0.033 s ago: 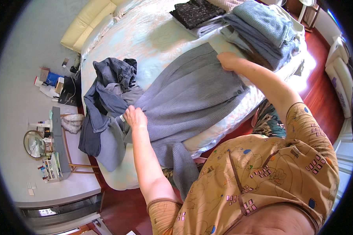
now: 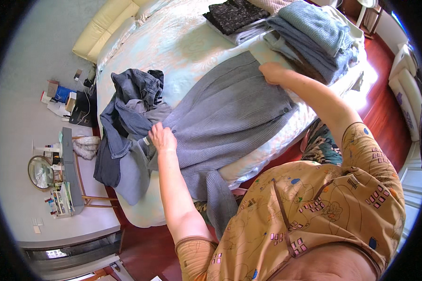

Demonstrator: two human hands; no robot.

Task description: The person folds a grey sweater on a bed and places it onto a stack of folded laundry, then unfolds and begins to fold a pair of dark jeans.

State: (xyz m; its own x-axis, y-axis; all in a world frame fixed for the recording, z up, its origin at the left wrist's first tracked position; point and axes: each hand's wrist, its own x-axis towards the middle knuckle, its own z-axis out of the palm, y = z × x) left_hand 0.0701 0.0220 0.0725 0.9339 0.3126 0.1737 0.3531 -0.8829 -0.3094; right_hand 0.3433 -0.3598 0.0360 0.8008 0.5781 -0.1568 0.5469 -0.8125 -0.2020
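A grey ribbed cardigan (image 2: 229,117) lies spread across the pale bedspread (image 2: 187,47), one sleeve hanging over the bed's near edge. My left hand (image 2: 162,137) grips the garment's edge at its left end, beside a heap of clothes. My right hand (image 2: 273,72) holds the opposite end of the cardigan, close to a stack of folded clothes. Both arms reach out over the bed.
A loose heap of denim and blue-grey garments (image 2: 129,103) lies left of the cardigan. Folded blue knitwear (image 2: 314,33) and a dark patterned folded piece (image 2: 234,14) sit at the far side. A cream headboard (image 2: 96,35), a small table with a round mirror (image 2: 42,171) and red wooden floor (image 2: 389,70) surround the bed.
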